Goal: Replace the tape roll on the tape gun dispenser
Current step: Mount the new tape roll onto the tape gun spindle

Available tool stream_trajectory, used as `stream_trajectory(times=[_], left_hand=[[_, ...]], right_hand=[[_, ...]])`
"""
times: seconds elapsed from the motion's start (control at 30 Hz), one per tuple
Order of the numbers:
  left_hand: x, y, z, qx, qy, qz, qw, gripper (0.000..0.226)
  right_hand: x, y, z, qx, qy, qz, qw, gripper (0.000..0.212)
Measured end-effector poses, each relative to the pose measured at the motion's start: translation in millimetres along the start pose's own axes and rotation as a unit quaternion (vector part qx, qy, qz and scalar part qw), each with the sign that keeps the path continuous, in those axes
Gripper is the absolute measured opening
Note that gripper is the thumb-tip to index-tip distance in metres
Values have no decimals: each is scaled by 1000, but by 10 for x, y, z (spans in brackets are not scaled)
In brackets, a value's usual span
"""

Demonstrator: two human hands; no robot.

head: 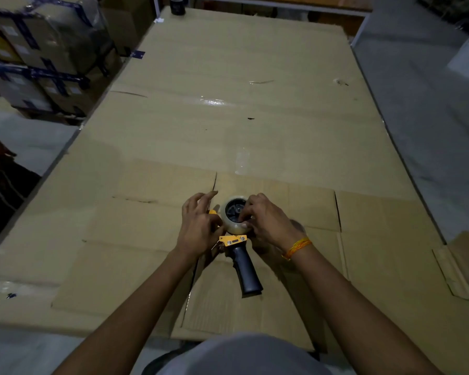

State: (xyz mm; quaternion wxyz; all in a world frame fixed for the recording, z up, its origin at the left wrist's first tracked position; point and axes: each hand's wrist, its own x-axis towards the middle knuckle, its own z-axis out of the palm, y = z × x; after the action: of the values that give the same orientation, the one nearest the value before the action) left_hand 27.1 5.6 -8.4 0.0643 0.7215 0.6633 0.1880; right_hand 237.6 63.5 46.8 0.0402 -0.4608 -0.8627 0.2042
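The tape gun lies on its side on flattened cardboard, its dark handle pointing toward me and its yellow frame under the roll. A clear tape roll sits on the gun's black hub. My right hand grips the roll's near right edge, fingertips reaching into the hub. My left hand presses on the yellow front part of the gun left of the roll, fingers spread; that part is mostly hidden under the hand.
Cardboard sheets cover the whole table. A dark roll stands at the far edge. Stacked wrapped boxes fill the left side. The floor lies to the right of the table edge.
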Motion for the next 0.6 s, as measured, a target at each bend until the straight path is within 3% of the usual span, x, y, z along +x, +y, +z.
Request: stream_trajectory(times=[0.3,0.43,0.6], left_hand=[[-172,-41,121,-41,34,3,999,20],[-218,-37,154,-49,52,28,997,25],[-259,-34,162,-64,74,77,992,24]], right_hand=[[-23,-161,6,-95,16,47,994,26],[-63,-190,41,-111,52,60,991,24],[-43,-157,-24,-118,31,60,991,22]])
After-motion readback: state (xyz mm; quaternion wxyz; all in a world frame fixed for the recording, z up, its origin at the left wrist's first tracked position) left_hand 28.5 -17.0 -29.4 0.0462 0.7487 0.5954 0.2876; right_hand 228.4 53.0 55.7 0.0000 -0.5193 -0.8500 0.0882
